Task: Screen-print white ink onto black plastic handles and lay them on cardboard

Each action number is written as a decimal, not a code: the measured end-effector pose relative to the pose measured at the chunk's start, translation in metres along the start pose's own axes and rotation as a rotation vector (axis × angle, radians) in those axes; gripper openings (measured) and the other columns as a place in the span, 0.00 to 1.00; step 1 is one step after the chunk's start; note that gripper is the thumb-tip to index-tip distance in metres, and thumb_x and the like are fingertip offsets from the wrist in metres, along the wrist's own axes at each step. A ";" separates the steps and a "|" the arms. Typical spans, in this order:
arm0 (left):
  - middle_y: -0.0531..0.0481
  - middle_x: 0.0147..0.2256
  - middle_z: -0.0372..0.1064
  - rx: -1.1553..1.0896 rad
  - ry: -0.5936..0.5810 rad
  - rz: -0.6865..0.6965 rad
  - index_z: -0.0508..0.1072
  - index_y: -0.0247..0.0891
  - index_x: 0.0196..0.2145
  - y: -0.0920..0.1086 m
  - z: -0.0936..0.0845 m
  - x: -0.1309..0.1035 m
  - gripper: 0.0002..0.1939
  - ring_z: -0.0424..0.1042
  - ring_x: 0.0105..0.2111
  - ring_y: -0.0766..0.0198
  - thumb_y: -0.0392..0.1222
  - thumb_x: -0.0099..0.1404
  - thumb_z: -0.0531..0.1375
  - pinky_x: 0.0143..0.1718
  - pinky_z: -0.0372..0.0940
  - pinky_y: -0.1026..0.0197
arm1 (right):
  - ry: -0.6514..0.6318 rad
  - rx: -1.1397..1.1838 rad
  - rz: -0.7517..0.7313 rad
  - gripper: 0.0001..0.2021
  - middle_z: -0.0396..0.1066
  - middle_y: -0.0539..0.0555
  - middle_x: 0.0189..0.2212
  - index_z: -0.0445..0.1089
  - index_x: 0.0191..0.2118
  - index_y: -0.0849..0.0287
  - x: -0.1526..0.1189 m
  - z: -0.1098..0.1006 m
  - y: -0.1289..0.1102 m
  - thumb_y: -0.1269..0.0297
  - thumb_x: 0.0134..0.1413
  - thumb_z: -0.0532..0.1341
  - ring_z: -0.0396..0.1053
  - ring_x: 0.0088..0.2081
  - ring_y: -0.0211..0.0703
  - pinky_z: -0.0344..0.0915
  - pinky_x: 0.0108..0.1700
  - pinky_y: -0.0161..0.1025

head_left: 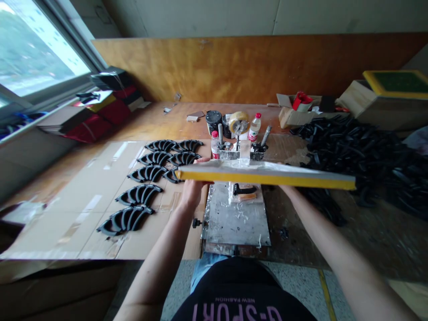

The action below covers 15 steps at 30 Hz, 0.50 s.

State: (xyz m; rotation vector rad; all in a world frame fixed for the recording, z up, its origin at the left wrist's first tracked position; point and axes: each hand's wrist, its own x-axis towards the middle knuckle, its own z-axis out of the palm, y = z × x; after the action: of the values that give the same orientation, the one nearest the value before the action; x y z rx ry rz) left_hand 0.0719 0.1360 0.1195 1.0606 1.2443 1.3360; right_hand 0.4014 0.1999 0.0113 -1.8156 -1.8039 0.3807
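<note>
A screen-printing frame (267, 178) with a yellow front edge is tilted up over the metal base plate (237, 223), seen almost edge-on. My left hand (195, 185) is closed around its left part, some fingers showing above it and the rest of the hand below. My right hand (286, 189) reaches behind the frame's right part; only the wrist end shows and its fingers are hidden. Under the frame, a black curved handle-like piece (244, 190) lies on a small jig on the plate. The clamp (243, 154) with upright metal rods stands behind the frame.
Rows of black curved pieces (127, 220) lie on cardboard (83, 191) at left. A large heap of black pieces (351, 151) covers the right side. Behind the clamp stand two red-capped bottles (255, 127), a dark jar (213, 121) and a tape roll (238, 122). Boxes (377, 107) stand back right.
</note>
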 end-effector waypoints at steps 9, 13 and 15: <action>0.40 0.42 0.74 -0.214 -0.151 -0.568 0.66 0.37 0.50 -0.074 0.042 -0.056 0.30 0.76 0.34 0.60 0.64 0.62 0.55 0.26 0.68 0.62 | -0.128 -0.176 -0.370 0.07 0.71 0.55 0.36 0.74 0.39 0.55 -0.088 0.052 -0.075 0.60 0.58 0.62 0.66 0.44 0.47 0.63 0.49 0.43; 0.45 0.31 0.75 -0.169 -0.108 -0.712 0.70 0.35 0.38 -0.117 0.028 -0.081 0.23 0.75 0.29 0.61 0.61 0.63 0.55 0.24 0.66 0.64 | -0.227 -0.081 -0.610 0.08 0.72 0.53 0.35 0.75 0.40 0.53 -0.118 0.048 -0.092 0.61 0.62 0.58 0.68 0.42 0.42 0.64 0.47 0.37; 0.47 0.25 0.73 -0.032 0.010 -0.677 0.69 0.35 0.33 -0.130 -0.005 -0.075 0.23 0.72 0.23 0.63 0.61 0.63 0.54 0.20 0.63 0.65 | -0.262 -0.132 -0.498 0.08 0.74 0.53 0.36 0.75 0.40 0.53 -0.124 0.034 -0.062 0.62 0.63 0.58 0.70 0.40 0.42 0.65 0.44 0.36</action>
State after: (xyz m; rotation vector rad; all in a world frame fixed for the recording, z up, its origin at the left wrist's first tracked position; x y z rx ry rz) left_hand 0.0887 0.0592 -0.0085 0.5264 1.4135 0.8306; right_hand 0.3237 0.0813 -0.0032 -1.3719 -2.4286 0.3184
